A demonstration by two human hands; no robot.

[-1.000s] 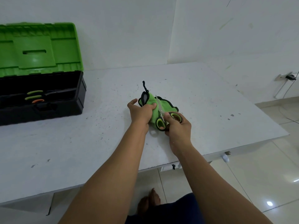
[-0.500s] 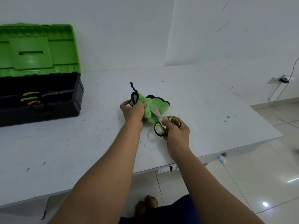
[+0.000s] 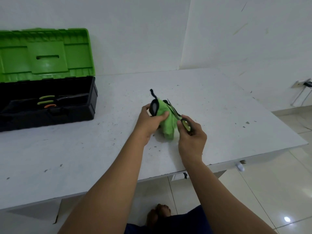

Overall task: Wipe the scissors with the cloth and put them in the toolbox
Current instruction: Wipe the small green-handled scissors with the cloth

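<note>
A bright green cloth (image 3: 168, 123) with black trim is bunched in my left hand (image 3: 149, 123) over the middle of the white table. My right hand (image 3: 192, 140) grips the black and green handles of the scissors (image 3: 183, 122). Their steel blades point up and away to the left, lying against the right side of the cloth. The black toolbox (image 3: 70, 114) stands at the far left of the table with its green lid (image 3: 45, 54) raised against the wall.
Inside the toolbox lie other scissors with green and orange handles (image 3: 46, 102). The table (image 3: 84, 157) surface is speckled with dark crumbs. Its front edge runs just below my wrists, with tiled floor beyond. A wall socket with a plug (image 3: 303, 84) sits far right.
The scissors' blades have swung up alongside the cloth, and my right hand has turned the handles more upright. My left hand has shifted its hold on the cloth.
</note>
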